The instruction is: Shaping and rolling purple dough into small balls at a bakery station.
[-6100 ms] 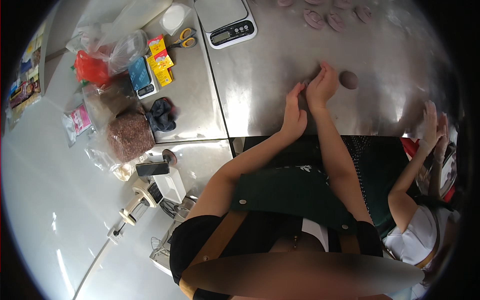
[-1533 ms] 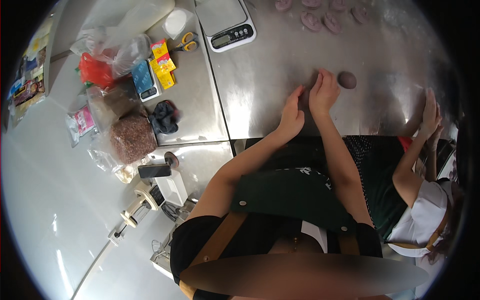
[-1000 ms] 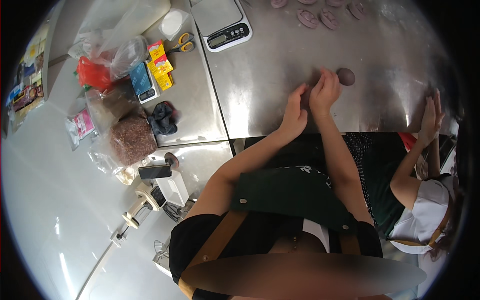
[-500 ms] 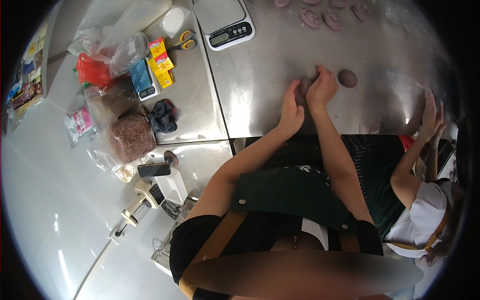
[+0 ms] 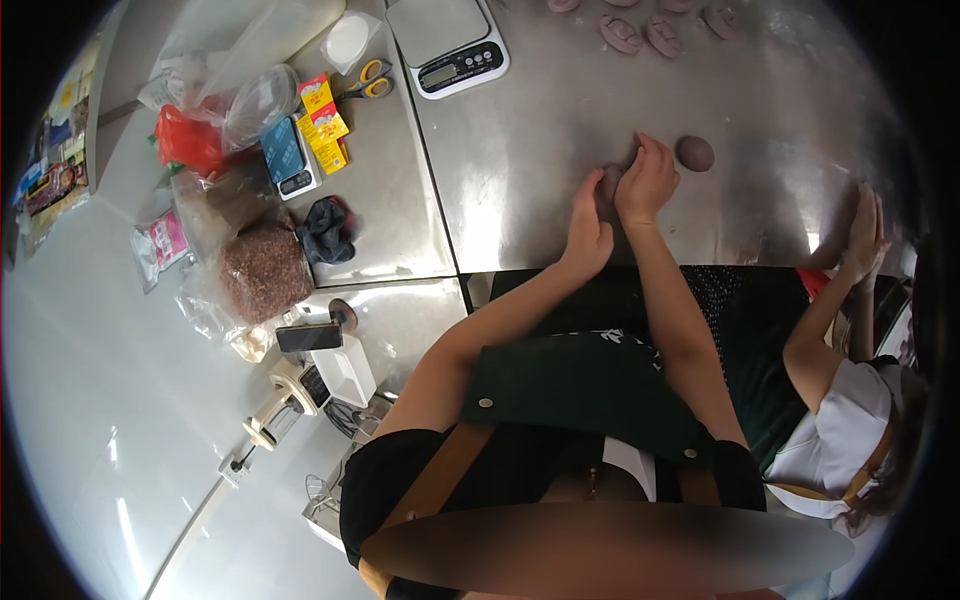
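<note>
Between my two hands, on the steel table point(image 5: 550, 110), lies a purple-brown piece of dough point(image 5: 609, 183), partly covered by the fingers. My left hand point(image 5: 588, 228) stands on edge with fingers extended, its palm side against the dough. From the other side my right hand point(image 5: 648, 185) curves around it with bent fingers, so the two palms cup the piece. A smooth round dough ball point(image 5: 695, 153) of the same colour rests just right of my right hand, apart from it. Toward the far edge sit several shaped dough pieces point(image 5: 662, 38) with patterned tops.
A white kitchen scale point(image 5: 463, 72) stands far left of my hands. Beyond the table seam are scissors point(image 5: 372, 80), yellow packets point(image 5: 323, 125), a smaller scale point(image 5: 295, 184), a dark cloth point(image 5: 326, 231) and a bag of reddish-brown grains point(image 5: 265, 268). At right, a co-worker's hands point(image 5: 867, 235) are pressed together.
My left hand has slid slightly toward me along the dough, while my right hand has barely moved. The co-worker's hands have shifted a little.
</note>
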A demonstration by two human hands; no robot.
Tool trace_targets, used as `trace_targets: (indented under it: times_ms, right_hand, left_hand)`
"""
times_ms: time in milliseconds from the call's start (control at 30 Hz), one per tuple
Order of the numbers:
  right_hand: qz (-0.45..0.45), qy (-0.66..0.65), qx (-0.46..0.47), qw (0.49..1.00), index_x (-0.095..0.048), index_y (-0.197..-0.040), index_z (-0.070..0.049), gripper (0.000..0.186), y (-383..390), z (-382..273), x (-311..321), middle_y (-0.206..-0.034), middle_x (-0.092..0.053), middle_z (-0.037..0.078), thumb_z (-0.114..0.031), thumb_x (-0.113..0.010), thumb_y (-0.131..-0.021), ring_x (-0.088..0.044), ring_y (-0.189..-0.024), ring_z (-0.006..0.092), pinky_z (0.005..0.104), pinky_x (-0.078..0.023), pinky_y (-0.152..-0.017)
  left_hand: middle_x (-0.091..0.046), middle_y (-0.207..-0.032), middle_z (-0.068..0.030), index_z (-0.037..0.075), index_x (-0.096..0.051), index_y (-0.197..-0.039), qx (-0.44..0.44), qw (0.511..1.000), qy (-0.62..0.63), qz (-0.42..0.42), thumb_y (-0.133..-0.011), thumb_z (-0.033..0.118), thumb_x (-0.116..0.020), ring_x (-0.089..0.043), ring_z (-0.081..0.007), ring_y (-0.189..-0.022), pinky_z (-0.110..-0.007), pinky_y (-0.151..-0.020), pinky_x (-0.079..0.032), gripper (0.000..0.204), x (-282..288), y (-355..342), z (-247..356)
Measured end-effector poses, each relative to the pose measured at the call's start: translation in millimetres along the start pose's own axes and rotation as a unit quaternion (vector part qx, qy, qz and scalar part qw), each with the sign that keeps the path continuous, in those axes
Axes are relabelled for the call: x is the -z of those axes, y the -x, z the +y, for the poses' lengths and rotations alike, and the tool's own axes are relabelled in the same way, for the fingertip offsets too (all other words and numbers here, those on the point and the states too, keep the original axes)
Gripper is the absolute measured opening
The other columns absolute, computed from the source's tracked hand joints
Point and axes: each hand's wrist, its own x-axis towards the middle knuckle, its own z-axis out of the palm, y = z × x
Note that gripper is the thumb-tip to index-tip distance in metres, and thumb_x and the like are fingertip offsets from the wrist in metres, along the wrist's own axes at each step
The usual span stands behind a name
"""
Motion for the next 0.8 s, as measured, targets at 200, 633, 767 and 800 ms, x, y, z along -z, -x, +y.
trace_targets:
  times_ms: [200, 633, 767, 800]
  right_hand:
    - [0.015, -0.070, -0.023, 0.997, -0.059, -0.106, -0.010, 0.020, -2.5, -4.7, 3.7, -0.105, -0.060, 0.007, -0.011, -0.053, -0.087, -0.056, -0.098, 0.0271, 0.0417, -0.038, -0.079]
    - [0.006, -0.027, -0.008, 1.000, -0.060, -0.108, -0.009, 0.022, 13.8, 14.0, 4.6, -0.104, -0.061, 0.009, -0.015, -0.050, -0.089, -0.057, -0.095, 0.0286, 0.0409, -0.038, -0.078]
    - [0.051, -0.071, 0.024, 0.996, -0.060, -0.106, -0.008, 0.021, 4.2, 6.4, 12.2, -0.103, -0.061, 0.009, -0.013, -0.051, -0.088, -0.057, -0.093, 0.0283, 0.0410, -0.039, -0.077]
    - [0.068, -0.064, 0.057, 0.994, -0.061, -0.106, -0.008, 0.020, -2.1, 4.4, 13.7, -0.103, -0.061, 0.009, -0.012, -0.052, -0.088, -0.057, -0.092, 0.0279, 0.0410, -0.039, -0.077]
  left_hand:
    - [-0.032, -0.138, -0.0244, -0.006, -0.023, -0.138, 0.031, 0.998, -0.025, -0.041, -0.068, -0.013, -0.036, -0.030, -0.0348, -0.132, -0.039, -0.113, -0.020, 0.071, 4.5, -5.8, -0.7]
    - [-0.036, -0.136, -0.0247, -0.006, -0.028, -0.136, 0.037, 0.994, -0.069, -0.074, -0.069, -0.013, -0.038, -0.035, -0.0368, -0.129, -0.041, -0.110, -0.026, 0.068, 1.3, -9.5, 0.6]
    - [-0.037, -0.134, -0.0247, -0.006, -0.028, -0.135, -0.003, 0.997, -0.059, -0.049, -0.069, -0.012, -0.038, -0.036, -0.0369, -0.127, -0.040, -0.109, -0.027, 0.067, -2.6, 1.6, 13.6]
    - [-0.037, -0.134, -0.0247, -0.006, -0.028, -0.135, -0.004, 0.997, -0.058, -0.049, -0.069, -0.012, -0.038, -0.036, -0.0369, -0.127, -0.040, -0.109, -0.027, 0.067, -2.0, -2.2, 16.4]
